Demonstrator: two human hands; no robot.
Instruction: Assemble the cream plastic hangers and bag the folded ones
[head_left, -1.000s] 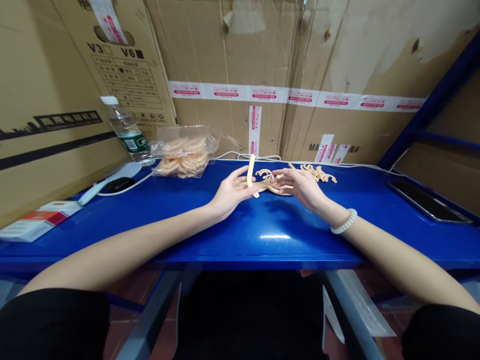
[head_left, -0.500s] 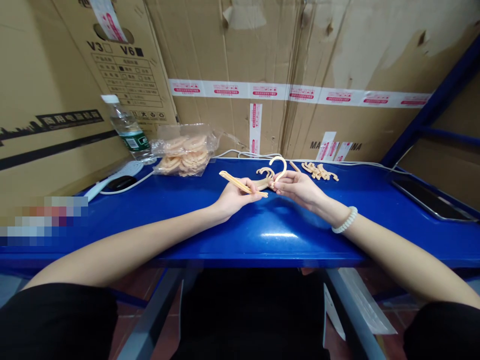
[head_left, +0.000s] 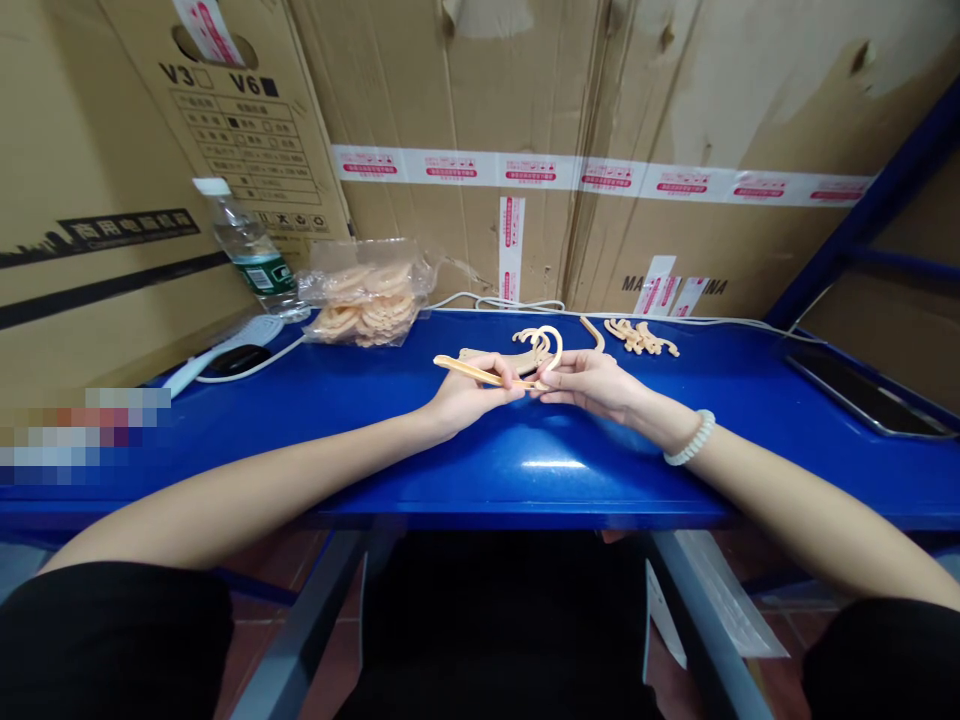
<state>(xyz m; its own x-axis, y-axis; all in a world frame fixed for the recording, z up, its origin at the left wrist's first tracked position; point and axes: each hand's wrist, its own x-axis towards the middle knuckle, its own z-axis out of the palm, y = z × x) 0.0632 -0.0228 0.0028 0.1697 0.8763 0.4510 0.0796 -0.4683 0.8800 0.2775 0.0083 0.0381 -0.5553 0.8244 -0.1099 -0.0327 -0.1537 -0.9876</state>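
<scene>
Between the fingers and thumb of my left hand (head_left: 472,397) is a beige hanger arm (head_left: 463,368), a slim bar pointing up and left. My right hand (head_left: 589,384) pinches a beige curved hanger hook (head_left: 556,345), its curl upward. The hook's lower end meets the right end of the bar; whether the two are joined I cannot tell. Just behind my hands, other beige hangers with hooks (head_left: 525,337) lie on the blue table (head_left: 450,480), partly hidden by my fingers. Beyond my right hand lies a loose curved piece (head_left: 592,332).
A pile of loose hooks (head_left: 641,338) lies at the back right, a phone (head_left: 870,395) at the far right. Back left stand a clear bag of beige parts (head_left: 367,300) and a water bottle (head_left: 255,250). A white cable (head_left: 495,302) runs along the cardboard wall (head_left: 435,240).
My right hand has brought the hook down and left, so its lower end now touches the bar's right end. The bar in my left hand lies a little flatter.
</scene>
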